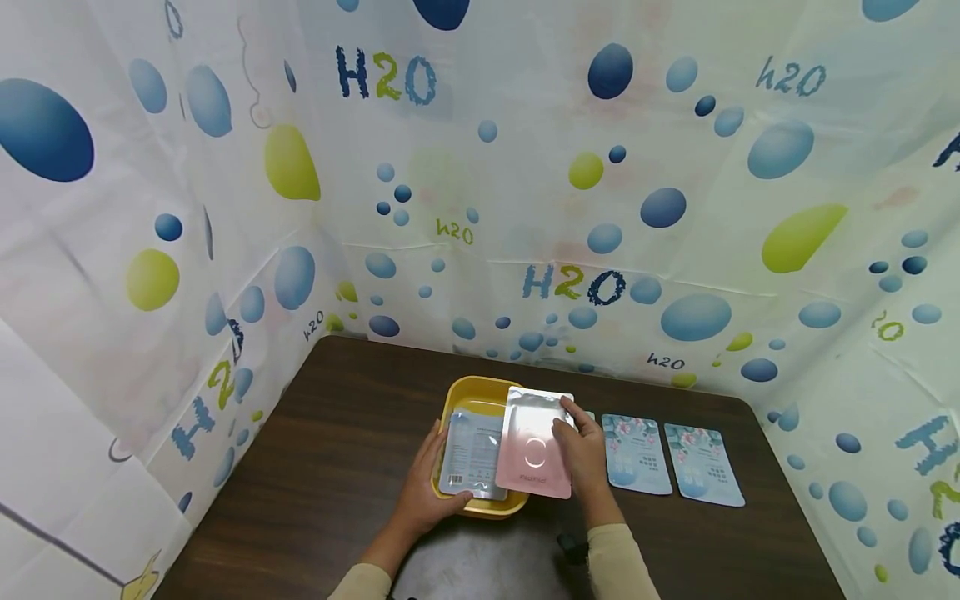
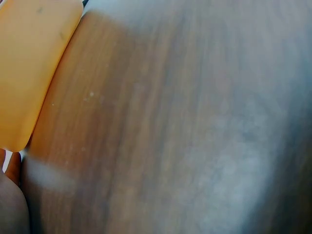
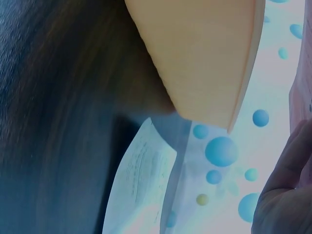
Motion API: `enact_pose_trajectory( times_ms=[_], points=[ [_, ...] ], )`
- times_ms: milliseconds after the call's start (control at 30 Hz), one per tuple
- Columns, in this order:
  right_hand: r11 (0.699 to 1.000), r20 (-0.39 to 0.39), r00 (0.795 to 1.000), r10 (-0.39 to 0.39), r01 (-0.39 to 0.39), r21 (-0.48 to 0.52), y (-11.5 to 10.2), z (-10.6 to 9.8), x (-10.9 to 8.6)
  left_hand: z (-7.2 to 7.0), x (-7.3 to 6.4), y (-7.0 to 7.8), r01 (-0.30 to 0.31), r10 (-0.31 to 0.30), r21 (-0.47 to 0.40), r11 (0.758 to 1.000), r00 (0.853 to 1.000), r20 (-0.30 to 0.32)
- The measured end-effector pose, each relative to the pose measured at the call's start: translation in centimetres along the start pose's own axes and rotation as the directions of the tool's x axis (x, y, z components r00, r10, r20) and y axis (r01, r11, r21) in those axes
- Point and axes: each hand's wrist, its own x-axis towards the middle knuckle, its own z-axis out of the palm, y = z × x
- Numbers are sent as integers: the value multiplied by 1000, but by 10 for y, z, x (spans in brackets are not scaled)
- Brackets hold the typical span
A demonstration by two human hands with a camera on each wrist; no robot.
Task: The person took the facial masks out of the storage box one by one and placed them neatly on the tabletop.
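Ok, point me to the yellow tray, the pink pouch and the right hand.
yellow tray [image 1: 467,392]: head view, on its bare back-left rim.
pink pouch [image 1: 529,454]: head view, middle of its face, near the ring mark.
right hand [image 1: 583,454]: head view, on its back, gripping the pouch's right edge.

Left hand [image 1: 431,483] curled in a grip, right hand [image 1: 581,454] pinching, forearms converging.

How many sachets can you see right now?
4: a pink sachet in the right hand, a silver one in the yellow tray, two blue ones on the table. Others may be hidden underneath.
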Motion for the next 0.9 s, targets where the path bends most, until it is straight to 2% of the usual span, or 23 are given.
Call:
enact_pose_trajectory(
  times_ms=[267, 567, 733, 900],
  points=[
    [999, -33, 999, 13, -14, -44, 0, -13, 0, 0, 0, -1, 3, -3, -2, 1000, 1000, 2],
    [999, -41, 998, 38, -39, -20, 6, -29, -2, 0, 0, -3, -18, 18, -15, 1000, 1000, -3],
    [999, -38, 999, 37, -37, -14, 10, -36, -4, 0, 0, -1, -6, 6, -26, 1000, 1000, -1],
    [996, -44, 998, 52, -55, -72, 14, -42, -6, 0, 0, 0, 18, -18, -18, 1000, 1000, 9]
  ],
)
